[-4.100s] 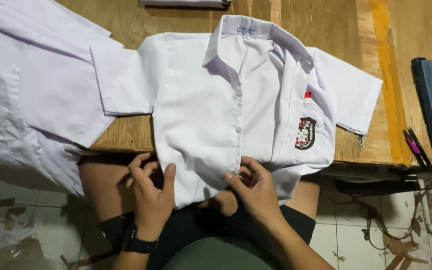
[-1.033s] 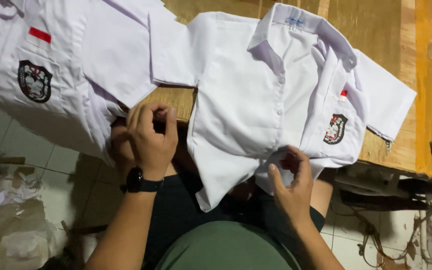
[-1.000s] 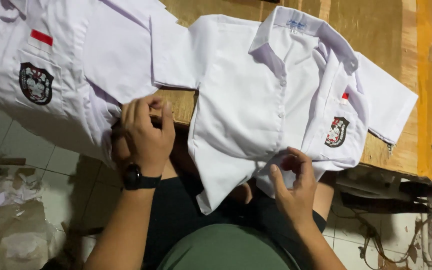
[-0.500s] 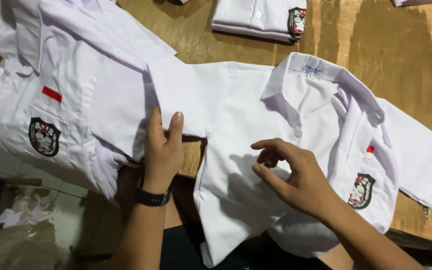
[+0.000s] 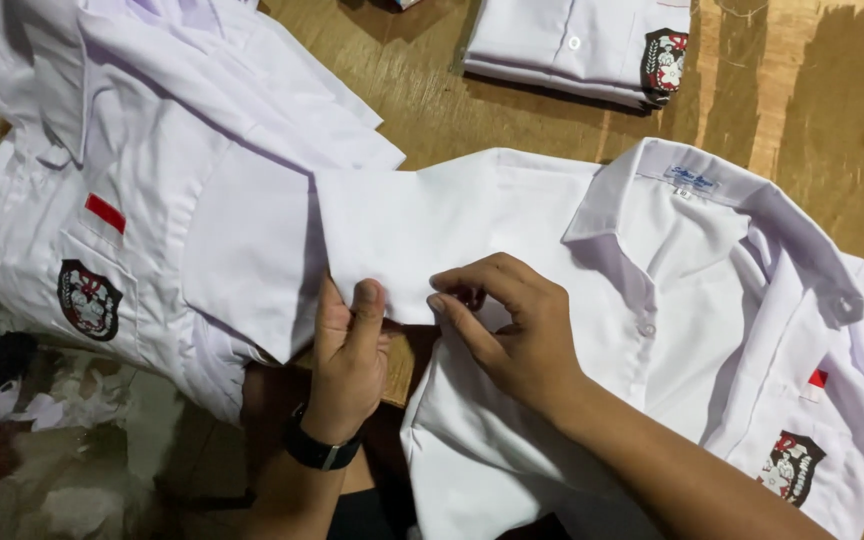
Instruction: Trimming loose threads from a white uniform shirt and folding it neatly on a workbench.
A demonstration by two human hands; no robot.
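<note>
Working on a brown wooden tabletop (image 5: 432, 100), we pinch the white shirt's (image 5: 572, 330) sleeve at the near edge: left hand (image 5: 347, 360) and right hand (image 5: 512, 330) grip cloth. Folded crested shirt (image 5: 577, 45) far edge.

My left hand (image 5: 347, 350) comes up from the bottom edge with the forearm nearly vertical, a dark band around the wrist. Its back faces me, the thumb pointing up alongside the fingers (image 5: 330, 305), which are curled up and forward in a pinch; what lies between thumb and fingers I leave aside. My right hand (image 5: 517, 335) enters from the lower right, the forearm running diagonally up and to the left. It lies palm down, knuckles raised, with the fingers (image 5: 452, 315) bent and pointing left toward the other hand. The two hands sit just beside each other, thumb tip near fingertip, not quite touching.
</note>
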